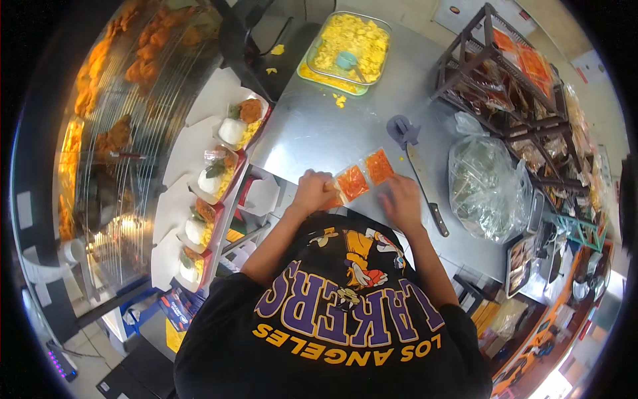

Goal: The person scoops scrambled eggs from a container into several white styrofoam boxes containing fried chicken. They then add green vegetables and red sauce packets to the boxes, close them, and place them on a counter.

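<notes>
Connected clear sachets of orange-red sauce (pixel 351 183) stretch between my hands at the near edge of the steel table. My left hand (pixel 314 191) is closed on their left end, with more orange showing below its fingers. My right hand (pixel 399 201) is beside the right end, its fingers slightly blurred and apart; whether they touch the sachet is unclear. On my left stands a row of open meal boxes (pixel 217 174), each with white rice, yellow egg, greens and a brown fried piece.
A glass tray of scrambled egg (pixel 359 41) with a blue scoop sits at the far side. A knife (pixel 425 189) lies right of my right hand, beside a bag of greens (pixel 486 183). Dark racks (pixel 495 50) hold sachets. A lit display cabinet (pixel 119 126) with fried food is left.
</notes>
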`<state>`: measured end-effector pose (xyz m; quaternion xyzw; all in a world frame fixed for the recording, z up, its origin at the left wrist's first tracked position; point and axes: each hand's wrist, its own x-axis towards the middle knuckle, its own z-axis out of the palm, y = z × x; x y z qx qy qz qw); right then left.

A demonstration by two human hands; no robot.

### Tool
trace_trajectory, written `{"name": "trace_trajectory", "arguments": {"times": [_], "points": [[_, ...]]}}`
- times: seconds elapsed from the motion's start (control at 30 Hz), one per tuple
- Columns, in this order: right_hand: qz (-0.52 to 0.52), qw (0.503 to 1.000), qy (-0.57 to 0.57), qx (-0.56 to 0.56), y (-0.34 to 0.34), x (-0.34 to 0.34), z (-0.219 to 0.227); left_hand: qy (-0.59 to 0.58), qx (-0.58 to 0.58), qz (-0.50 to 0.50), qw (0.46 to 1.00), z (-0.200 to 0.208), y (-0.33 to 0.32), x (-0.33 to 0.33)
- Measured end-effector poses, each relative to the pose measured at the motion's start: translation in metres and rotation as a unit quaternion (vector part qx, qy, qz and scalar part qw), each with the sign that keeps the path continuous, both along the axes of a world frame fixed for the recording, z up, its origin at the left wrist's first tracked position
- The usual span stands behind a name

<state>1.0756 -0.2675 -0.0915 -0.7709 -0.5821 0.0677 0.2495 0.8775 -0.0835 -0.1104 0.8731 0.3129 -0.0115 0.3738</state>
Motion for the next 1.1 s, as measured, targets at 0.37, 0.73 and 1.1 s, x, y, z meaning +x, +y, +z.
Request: {"name": "trace_trajectory", "arguments": {"times": [0.37, 0.73, 1.1], "points": [[0.386, 0.792, 0.372, -0.292, 0.139, 0.0, 0.06, -0.133, -0.345, -0.029, 0.928, 0.082, 0.031, -0.028], [0.514, 0.74, 0.289, -0.323, 0.157, -0.02, 0.186, -0.129, -0.194, -0.114, 0.966, 0.196, 0.025, -0.064], [0.458, 0.834, 0.262, -0.161, 0.142, 0.021, 0.24, -0.237, -0.075, 0.049, 0.967, 0.243, 0.035, -0.166]]}}
